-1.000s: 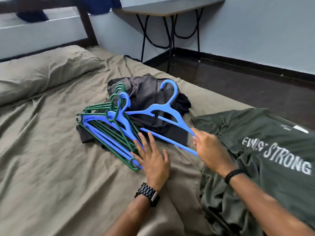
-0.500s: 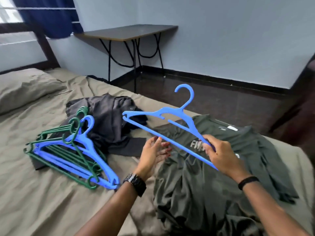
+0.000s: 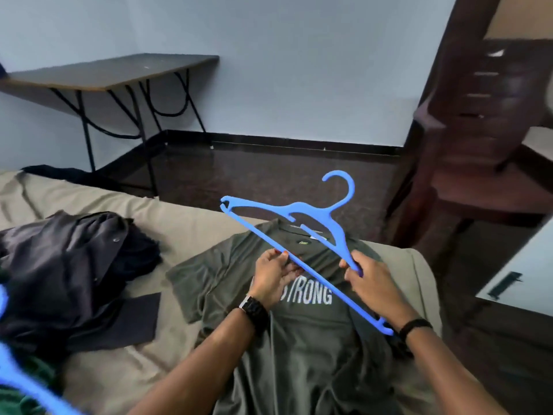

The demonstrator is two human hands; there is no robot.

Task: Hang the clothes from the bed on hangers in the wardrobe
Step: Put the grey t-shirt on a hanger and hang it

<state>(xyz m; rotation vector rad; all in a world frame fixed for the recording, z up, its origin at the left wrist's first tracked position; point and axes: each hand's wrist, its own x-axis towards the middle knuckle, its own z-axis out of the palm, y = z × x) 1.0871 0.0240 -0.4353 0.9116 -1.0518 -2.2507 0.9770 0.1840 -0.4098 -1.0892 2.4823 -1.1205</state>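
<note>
Above the green T-shirt (image 3: 302,333), clear of the fabric, a blue hanger (image 3: 294,238) is held in both hands. The right hand (image 3: 374,283) grips its sloping shoulder arm just below the neck, fingers curled round the plastic; the left hand (image 3: 273,278) pinches the straight bottom bar at about its middle, thumb on top.

To do this step well, I judge the hanger should go in through the shirt's hem or be fed one shoulder at a time through the collar, which lies at the far end of the shirt, just under the hanger's neck. One hand would have to let go and lift the fabric while the other steers the hanger (the cloth is soft and rumpled near the hem, so it will bunch if pushed). Keeping the hook outside the collar matters most.

The hanger's long axis runs diagonally over the shirt, from its far-left tip, beyond the shirt's left sleeve, to its near-right tip by the right wrist. Its hook points up and away, past the collar toward the dark floor.

Left of the shirt on the bed (image 3: 185,223) lies a heap of dark clothes (image 3: 68,274), and further left a blurred stack of hangers (image 3: 18,381).
</note>
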